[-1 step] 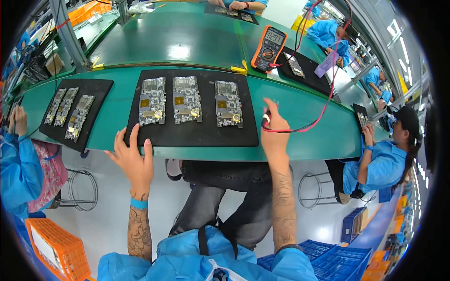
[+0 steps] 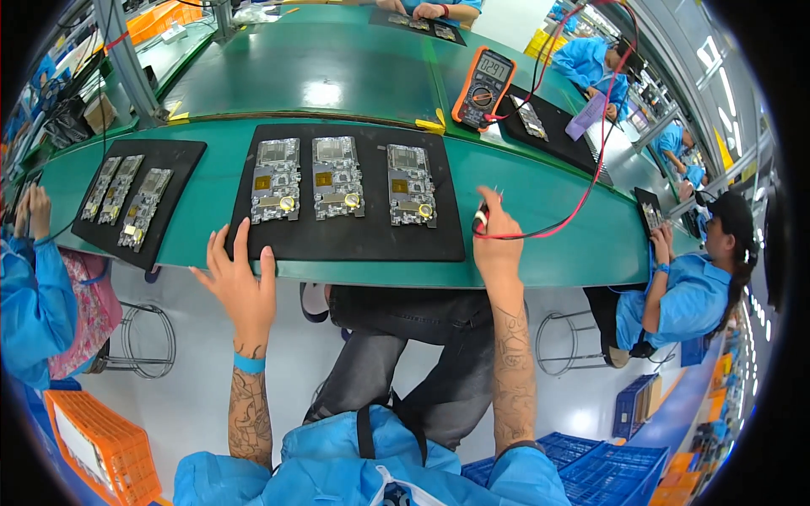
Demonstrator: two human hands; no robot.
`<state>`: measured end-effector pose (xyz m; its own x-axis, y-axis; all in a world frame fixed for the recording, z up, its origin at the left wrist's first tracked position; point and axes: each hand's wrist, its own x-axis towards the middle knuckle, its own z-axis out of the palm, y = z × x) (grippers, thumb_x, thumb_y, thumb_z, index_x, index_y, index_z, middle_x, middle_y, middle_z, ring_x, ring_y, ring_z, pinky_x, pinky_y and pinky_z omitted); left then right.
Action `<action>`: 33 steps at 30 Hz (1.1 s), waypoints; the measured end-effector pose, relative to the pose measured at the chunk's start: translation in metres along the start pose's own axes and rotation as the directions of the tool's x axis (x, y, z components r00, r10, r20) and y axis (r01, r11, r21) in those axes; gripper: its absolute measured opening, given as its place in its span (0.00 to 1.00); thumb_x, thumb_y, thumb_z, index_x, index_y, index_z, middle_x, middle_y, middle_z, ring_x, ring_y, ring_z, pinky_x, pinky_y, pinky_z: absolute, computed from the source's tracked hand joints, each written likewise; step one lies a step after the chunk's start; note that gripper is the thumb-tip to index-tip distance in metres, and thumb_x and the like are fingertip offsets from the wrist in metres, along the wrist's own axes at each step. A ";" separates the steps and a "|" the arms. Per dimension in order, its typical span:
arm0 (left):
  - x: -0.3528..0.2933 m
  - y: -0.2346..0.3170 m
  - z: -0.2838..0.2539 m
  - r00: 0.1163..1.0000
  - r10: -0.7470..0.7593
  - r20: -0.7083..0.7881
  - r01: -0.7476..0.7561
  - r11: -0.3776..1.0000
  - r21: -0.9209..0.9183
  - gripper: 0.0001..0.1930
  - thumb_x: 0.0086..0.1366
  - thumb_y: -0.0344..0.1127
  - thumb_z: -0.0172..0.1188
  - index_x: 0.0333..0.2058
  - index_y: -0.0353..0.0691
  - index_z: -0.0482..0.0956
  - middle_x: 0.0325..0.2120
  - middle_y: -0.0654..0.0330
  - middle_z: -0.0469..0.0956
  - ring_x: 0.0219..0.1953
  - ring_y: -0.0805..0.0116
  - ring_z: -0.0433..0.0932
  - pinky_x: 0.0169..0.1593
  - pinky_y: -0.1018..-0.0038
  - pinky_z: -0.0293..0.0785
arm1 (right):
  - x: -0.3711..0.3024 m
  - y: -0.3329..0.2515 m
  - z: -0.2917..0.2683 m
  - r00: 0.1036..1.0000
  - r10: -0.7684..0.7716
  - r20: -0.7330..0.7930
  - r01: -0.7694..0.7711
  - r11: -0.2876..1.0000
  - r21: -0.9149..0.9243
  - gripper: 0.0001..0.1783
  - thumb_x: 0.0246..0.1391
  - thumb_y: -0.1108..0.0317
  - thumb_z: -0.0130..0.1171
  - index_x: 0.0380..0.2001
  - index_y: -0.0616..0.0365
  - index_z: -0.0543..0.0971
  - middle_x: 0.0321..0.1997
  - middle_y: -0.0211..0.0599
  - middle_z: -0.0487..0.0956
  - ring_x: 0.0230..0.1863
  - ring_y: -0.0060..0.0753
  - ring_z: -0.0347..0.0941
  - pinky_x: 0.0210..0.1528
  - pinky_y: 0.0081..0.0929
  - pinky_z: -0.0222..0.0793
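My left hand [image 2: 240, 282] lies with its fingers spread, fingertips on the front left edge of a black mat [image 2: 337, 240]. On this mat lie three circuit boards: a left one [image 2: 276, 179], a middle one [image 2: 337, 177] and a right one [image 2: 411, 185], each with a round gold part near its lower end. To the right of the mat, my right hand [image 2: 498, 244] is closed around the multimeter probes [image 2: 482, 221], whose thin tips show just above the fingers. Their red and black leads run to an orange-rimmed multimeter [image 2: 483, 88] at the back.
Another black mat [image 2: 164, 228] with three boards lies at left. Behind the multimeter's right side, a dark mat carries a board [image 2: 529, 118]. Co-workers sit on both sides and across. An orange crate [image 2: 105, 443] and blue crates [image 2: 616, 472] stand on the floor.
My right hand has shifted slightly, its index finger a bit lower and more bent, and the probe tips show more clearly. My left hand stays on the mat's edge.
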<state>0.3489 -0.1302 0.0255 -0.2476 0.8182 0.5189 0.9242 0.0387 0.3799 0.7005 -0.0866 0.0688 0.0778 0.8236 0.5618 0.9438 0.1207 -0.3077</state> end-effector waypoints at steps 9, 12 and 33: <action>0.021 -0.006 -0.025 1.000 -0.017 0.017 0.024 0.792 -0.610 0.22 0.60 0.22 0.57 0.54 0.43 0.73 0.56 0.57 0.72 0.58 0.64 0.71 0.64 0.59 0.60 | -0.028 -0.038 0.016 0.942 0.324 0.087 -0.197 0.324 0.925 0.11 0.56 0.78 0.58 0.42 0.58 0.72 0.60 0.44 0.74 0.64 0.33 0.63 0.68 0.32 0.53; 0.032 -0.001 -0.042 0.955 -0.144 0.258 0.289 0.272 -0.918 0.19 0.57 0.17 0.55 0.47 0.39 0.75 0.59 0.56 0.69 0.55 0.68 0.72 0.57 0.73 0.67 | -0.023 -0.064 0.004 0.943 0.327 -0.064 -0.091 0.438 0.894 0.10 0.57 0.78 0.56 0.42 0.58 0.71 0.61 0.46 0.73 0.63 0.34 0.64 0.68 0.34 0.53; 0.272 -0.013 0.090 0.945 -0.172 0.279 0.328 0.458 -0.826 0.25 0.57 0.23 0.57 0.56 0.39 0.70 0.54 0.52 0.71 0.48 0.62 0.73 0.50 0.69 0.70 | 0.207 -0.030 0.160 1.000 -0.013 -0.022 0.021 0.908 0.418 0.18 0.56 0.76 0.56 0.51 0.55 0.74 0.50 0.48 0.78 0.50 0.49 0.75 0.52 0.36 0.69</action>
<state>0.2954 0.1434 0.0930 -0.3117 0.9264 0.2111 0.1019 -0.1883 0.9768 0.6371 0.1689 0.0713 0.0722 0.8096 0.5825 0.7245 0.3588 -0.5886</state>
